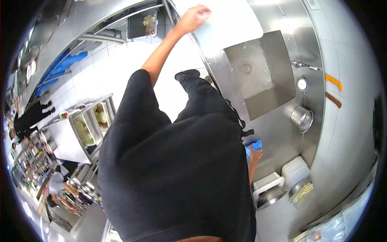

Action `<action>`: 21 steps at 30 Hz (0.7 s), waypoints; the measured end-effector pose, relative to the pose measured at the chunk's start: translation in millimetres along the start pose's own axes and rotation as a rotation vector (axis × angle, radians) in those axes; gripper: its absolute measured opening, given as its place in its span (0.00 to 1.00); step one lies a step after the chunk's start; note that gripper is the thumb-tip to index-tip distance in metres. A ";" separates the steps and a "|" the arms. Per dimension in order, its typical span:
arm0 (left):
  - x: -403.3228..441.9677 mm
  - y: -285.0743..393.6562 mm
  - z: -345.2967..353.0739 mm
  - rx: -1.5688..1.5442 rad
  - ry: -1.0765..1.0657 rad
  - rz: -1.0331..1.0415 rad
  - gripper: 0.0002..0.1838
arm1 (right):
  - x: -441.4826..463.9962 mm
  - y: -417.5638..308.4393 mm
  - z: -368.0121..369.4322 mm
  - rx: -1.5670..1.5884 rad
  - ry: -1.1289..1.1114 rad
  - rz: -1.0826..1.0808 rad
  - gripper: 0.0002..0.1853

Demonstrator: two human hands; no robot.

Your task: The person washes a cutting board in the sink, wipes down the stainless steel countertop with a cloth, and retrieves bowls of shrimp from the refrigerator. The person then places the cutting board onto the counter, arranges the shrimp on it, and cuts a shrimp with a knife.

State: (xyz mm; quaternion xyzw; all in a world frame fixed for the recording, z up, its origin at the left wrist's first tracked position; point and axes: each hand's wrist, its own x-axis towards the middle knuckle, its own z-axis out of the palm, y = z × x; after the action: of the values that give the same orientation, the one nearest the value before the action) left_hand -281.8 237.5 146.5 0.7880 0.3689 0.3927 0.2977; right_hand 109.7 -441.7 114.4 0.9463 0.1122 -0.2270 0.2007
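Note:
At the top of the head view, my left hand (194, 19) is over the near edge of a white cutting board (229, 28) that lies on the steel counter. Its fingers are curled together and slightly blurred, so anything small between them cannot be made out. On the right, by the counter edge below the sink, my right hand (256, 153) is closed on a crumpled blue cloth (254, 145). Part of that cloth and my right forearm are hidden behind my black clothing.
A steel sink (284, 60) with a tap (305, 65) adjoins the board. A steel pot (301, 118), white baskets (294, 169) and metal bowls (271, 196) stand along the counter. Two knives hang on the wall. Behind my left side are a vegetable cart (66, 139) and other people.

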 end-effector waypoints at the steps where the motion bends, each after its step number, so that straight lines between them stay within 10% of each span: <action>1: -22.5 -24.4 -19.2 0.098 0.112 -0.067 0.11 | 14.8 4.2 -2.8 -0.021 -0.026 -0.044 0.54; 6: -202.1 -124.6 -56.0 0.320 0.233 -0.509 0.15 | 75.7 22.8 2.5 0.034 -0.224 -0.186 0.51; 11: -424.9 -143.9 -27.3 0.407 -0.426 -1.030 0.21 | 91.2 26.2 7.1 0.091 -0.304 -0.197 0.52; 13: -494.2 -110.2 -19.9 0.221 -0.833 -0.797 0.15 | 74.8 10.4 -10.1 0.005 -0.355 -0.095 0.52; 15: -511.9 -57.9 4.3 -0.127 -1.147 -1.500 0.13 | 72.1 8.1 -3.6 0.007 -0.283 -0.149 0.42; 21: -519.9 54.1 -18.1 -0.642 -1.375 -1.482 0.28 | 96.7 18.7 17.4 -0.003 -0.274 -0.197 0.44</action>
State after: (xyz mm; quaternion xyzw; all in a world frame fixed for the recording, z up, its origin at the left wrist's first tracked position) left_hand -496.1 -212.9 -10.8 0.3035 0.3886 -0.3381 0.8016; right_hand 193.0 -454.1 60.4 0.8907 0.1762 -0.3722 0.1924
